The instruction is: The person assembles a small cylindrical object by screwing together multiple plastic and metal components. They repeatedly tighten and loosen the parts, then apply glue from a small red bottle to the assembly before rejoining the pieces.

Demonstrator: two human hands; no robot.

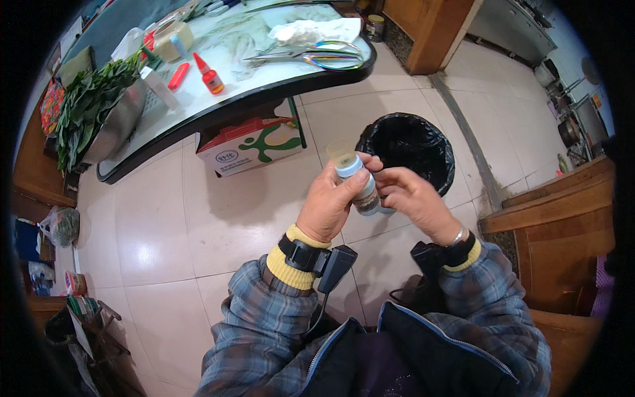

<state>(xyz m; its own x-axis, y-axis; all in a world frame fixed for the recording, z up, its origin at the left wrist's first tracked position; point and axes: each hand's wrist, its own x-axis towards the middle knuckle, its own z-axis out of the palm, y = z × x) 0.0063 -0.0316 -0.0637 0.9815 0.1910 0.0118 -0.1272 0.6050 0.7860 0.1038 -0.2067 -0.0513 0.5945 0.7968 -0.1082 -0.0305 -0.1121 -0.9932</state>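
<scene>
My left hand (330,201) is closed around a small bottle (366,200) and holds it tilted over the floor. The bottle has a pale blue collar, a dark patterned body and a clear yellowish cup-shaped piece (340,155) at its upper end. My right hand (415,202) is beside the bottle's lower part, its fingers curled in with the tips close against the bottle. Whether those fingertips grip anything is hidden. Just beyond both hands stands a round bin (433,142) lined with a black bag.
A dark-edged table (238,74) carries scissors (331,56), a red glue bottle (210,78), white tissue (314,31) and a metal bowl (119,122) of leafy greens. Under it sits a printed carton (254,147). Wooden cabinetry (562,245) flanks the right side.
</scene>
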